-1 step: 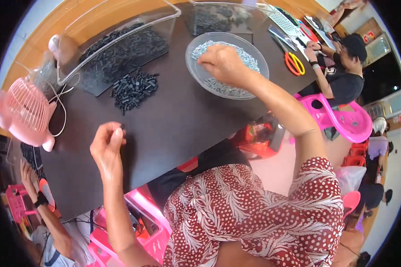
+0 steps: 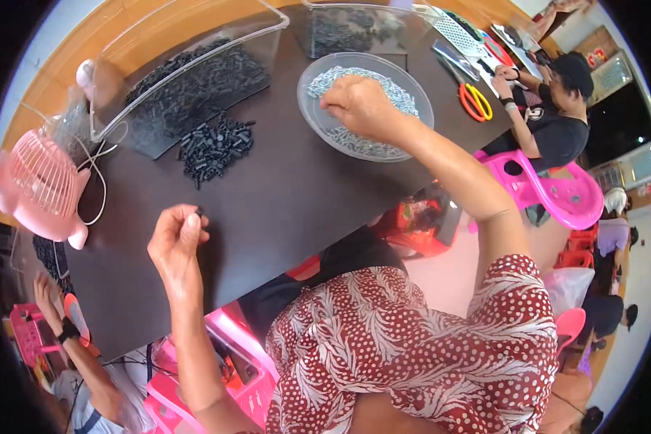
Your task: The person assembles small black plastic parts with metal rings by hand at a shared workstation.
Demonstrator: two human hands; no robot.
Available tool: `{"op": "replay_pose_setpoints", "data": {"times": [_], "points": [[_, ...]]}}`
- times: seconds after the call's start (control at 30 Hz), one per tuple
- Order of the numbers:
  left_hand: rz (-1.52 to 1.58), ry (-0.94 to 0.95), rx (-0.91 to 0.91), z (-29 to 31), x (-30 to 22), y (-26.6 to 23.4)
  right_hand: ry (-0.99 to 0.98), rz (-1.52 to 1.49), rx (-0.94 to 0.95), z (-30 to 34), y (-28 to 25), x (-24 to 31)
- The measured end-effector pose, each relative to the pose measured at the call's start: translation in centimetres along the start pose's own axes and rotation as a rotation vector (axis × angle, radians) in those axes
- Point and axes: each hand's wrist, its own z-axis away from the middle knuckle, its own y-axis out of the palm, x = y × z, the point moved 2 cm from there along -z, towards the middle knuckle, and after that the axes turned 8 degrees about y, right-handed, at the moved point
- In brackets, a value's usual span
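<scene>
Bare tabletop between black parts, bowl

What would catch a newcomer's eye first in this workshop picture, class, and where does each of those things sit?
Most striking is the right hand reaching into the clear round bowl of small silvery pieces at the far side of the dark table. Nearer, the left hand pinches a small dark piece above the table. At the left edge sits a pink fan, beside a loose heap of black parts.

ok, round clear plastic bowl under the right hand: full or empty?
Partly full. The round clear plastic bowl holds a shallow layer of small silvery parts; the right hand reaches into them.
</scene>
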Motion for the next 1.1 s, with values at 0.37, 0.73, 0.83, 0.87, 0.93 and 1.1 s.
{"op": "replay_pose_setpoints", "data": {"times": [0.37,0.73,0.83,0.87,0.93,1.1], "points": [[0.452,-0.144,0.048,4.2,0.1,5.2,0.032,0.072,0.132,0.2,1.4,0.2],[0.525,-0.198,0.003,4.3,0.4,5.5,0.072,0.084,0.344,-1.2,3.2,0.6],[0.624,-0.209,-0.004,4.3,0.6,5.2,0.039,0.122,0.318,-1.3,3.1,0.7],[0.620,-0.213,-0.019,4.2,0.7,5.2,0.022,0.107,0.285,-1.2,3.1,0.5],[0.709,-0.231,-0.020,4.3,0.7,5.2,-0.017,0.093,0.236,-0.8,2.7,0.5],[0.799,-0.256,-0.017,4.3,1.1,5.2,-0.043,0.071,0.241,-0.3,2.7,-0.2]]}}
